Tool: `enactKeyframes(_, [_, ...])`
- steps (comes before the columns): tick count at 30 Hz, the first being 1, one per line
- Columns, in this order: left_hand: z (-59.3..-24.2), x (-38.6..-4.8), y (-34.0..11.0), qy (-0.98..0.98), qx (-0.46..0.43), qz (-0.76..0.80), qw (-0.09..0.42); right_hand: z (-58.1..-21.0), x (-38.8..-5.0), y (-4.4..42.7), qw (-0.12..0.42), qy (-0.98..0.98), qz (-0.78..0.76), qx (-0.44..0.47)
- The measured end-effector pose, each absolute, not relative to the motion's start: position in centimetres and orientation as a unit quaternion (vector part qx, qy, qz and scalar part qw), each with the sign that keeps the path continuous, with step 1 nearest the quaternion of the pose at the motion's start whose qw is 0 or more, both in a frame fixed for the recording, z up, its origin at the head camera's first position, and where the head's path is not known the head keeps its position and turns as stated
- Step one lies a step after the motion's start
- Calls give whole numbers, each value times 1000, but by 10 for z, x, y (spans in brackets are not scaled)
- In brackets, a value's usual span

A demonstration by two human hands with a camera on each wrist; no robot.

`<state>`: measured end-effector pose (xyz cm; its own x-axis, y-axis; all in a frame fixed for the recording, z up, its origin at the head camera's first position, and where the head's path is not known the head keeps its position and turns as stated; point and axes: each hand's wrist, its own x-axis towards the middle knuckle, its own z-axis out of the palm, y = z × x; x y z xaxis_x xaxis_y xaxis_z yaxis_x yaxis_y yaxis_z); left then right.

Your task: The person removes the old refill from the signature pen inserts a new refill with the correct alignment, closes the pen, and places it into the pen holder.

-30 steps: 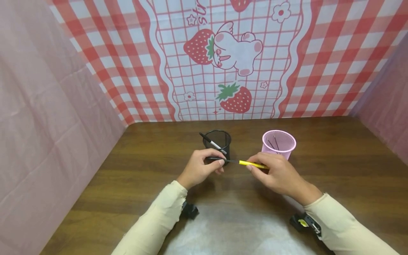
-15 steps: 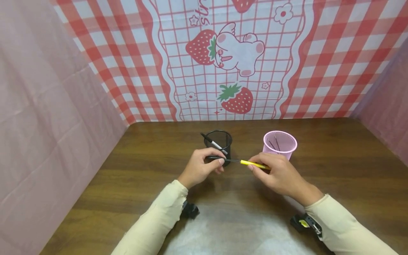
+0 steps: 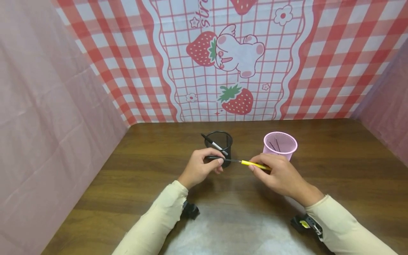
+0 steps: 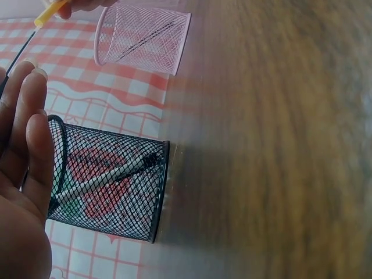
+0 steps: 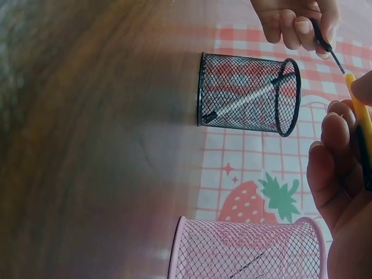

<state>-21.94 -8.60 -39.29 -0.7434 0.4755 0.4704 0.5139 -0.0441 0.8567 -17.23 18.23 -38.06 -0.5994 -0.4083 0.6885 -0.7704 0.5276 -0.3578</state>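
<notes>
Between thumb and fingers, my left hand [image 3: 204, 165] pinches a black pen part [image 5: 320, 35], from which a thin dark rod, like a refill [image 3: 234, 160], runs rightward. My right hand [image 3: 280, 173] grips a yellow pen barrel [image 3: 256, 164], its left end meeting the rod in the head view. Behind the left hand stands a black mesh cup [image 3: 227, 139] with a black-and-white marker [image 4: 99, 185] leaning in it. A pink mesh cup [image 3: 280, 134] just beyond the right hand contains thin dark sticks [image 3: 277, 144]. Fingers partly cover both pen pieces.
Both cups stand on a brown wooden table [image 3: 143, 156], near its back edge. A red-and-white strawberry cloth [image 3: 236, 60] hangs behind it, and pink cloth [image 3: 54, 117] closes off the sides. Black wrist cameras [image 3: 190, 210] sit under the forearms.
Slightly more of the thin rod shows between the hands than one second ago. Both grips look the same, and the cups stay put; the head view has shifted a little.
</notes>
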Motion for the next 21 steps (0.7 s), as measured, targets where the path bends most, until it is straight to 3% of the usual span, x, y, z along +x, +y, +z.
enactKeyframes(21, [-391,-219,-86,-680,-348,-645,21,-380,-170,183,272,-838,339,330])
